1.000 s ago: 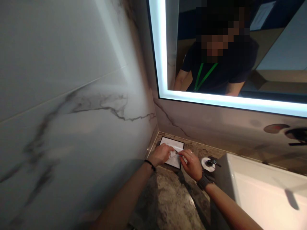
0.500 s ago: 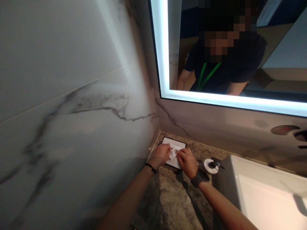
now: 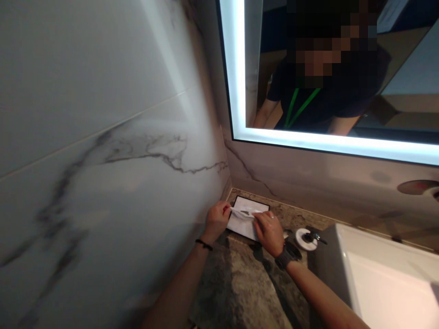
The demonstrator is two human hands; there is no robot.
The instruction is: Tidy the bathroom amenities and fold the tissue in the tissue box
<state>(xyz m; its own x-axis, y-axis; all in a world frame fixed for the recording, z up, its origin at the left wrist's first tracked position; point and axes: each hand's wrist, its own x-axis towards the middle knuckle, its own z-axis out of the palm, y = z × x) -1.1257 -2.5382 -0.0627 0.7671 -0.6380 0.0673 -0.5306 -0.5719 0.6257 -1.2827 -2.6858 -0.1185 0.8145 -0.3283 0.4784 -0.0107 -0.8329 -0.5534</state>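
Both hands pinch a white tissue point(image 3: 242, 212) stretched between them over a black-edged white tray point(image 3: 247, 225) in the bench point(image 3: 247, 283) corner: the left hand point(image 3: 216, 220) holds one end, the right hand point(image 3: 269, 232) the other. The tissue looks thin, soft and easily torn, best held lightly at its ends.

Your hands work in a tight corner: the marble side wall point(image 3: 103, 151) stands just beside your left hand point(image 3: 216, 220), and the back wall point(image 3: 308, 171) closes off the far side behind the white tray point(image 3: 252, 206). To the right, a small round white dish point(image 3: 303, 238) and the basin's edge point(image 3: 338, 256) hem in your right hand point(image 3: 269, 232). The table point(image 3: 240, 283) toward you lies bare between your forearms.
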